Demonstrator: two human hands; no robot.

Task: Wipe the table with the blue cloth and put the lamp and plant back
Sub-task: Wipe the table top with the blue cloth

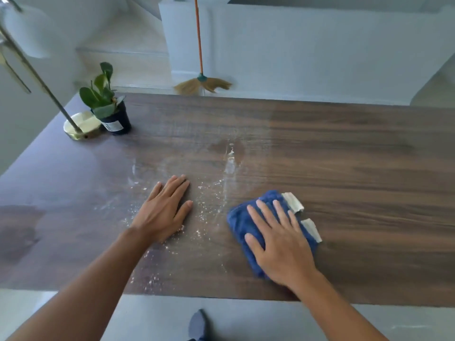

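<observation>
Broom (202,82) seen far centre, beyond table edge: orange handle upright, straw bristles fanned on floor against white wall (307,52). Pale steps (123,55) seen far left of it. Dark shoe tip (197,324) glimpsed near, bottom centre, on grey floor (258,321).

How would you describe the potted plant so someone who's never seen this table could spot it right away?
Start at the dark wooden table and go to its far left corner. Two things stand there side by side: the lamp with a round cream and brass base, and just right of it the plant. Only the plant has broad green leaves in a dark labelled pot.
</observation>
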